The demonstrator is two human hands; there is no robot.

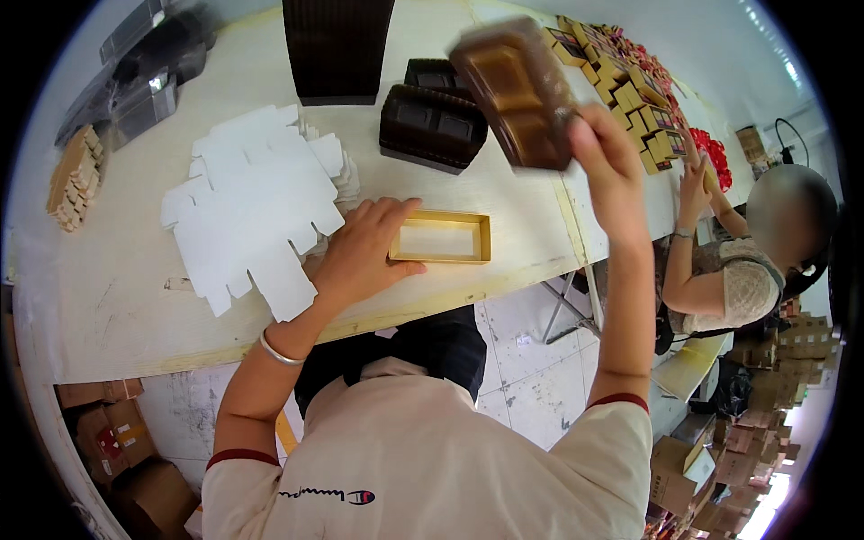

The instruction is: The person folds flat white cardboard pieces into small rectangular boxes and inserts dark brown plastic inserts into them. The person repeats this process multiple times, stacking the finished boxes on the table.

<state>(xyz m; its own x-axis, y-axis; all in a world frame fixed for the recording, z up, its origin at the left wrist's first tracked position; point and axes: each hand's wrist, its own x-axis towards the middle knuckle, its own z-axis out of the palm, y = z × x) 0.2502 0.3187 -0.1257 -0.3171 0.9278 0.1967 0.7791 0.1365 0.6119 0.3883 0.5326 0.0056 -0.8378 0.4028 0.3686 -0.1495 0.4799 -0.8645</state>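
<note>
My left hand (360,250) grips the left end of a small open gold box (486,238), thumb on the near side and fingers on the far side. The box lies on the table with its pale inside facing up. Raised above the table at the right, my right hand (614,171) pinches a brown plastic tray insert (517,94) by its lower right edge. Two compartments show in this insert, and its edges are slightly blurred. Beyond the box lie dark tray inserts (432,126), with a tall dark stack of them (337,49) farther back.
Flat white die-cut box blanks (256,193) are piled left of my left hand. Small gold boxes (74,184) and clear plastic covers (144,108) sit far left. Many gold boxes (643,112) cover the right side, where another person (733,274) works. Cardboard cartons (117,441) stand under the table.
</note>
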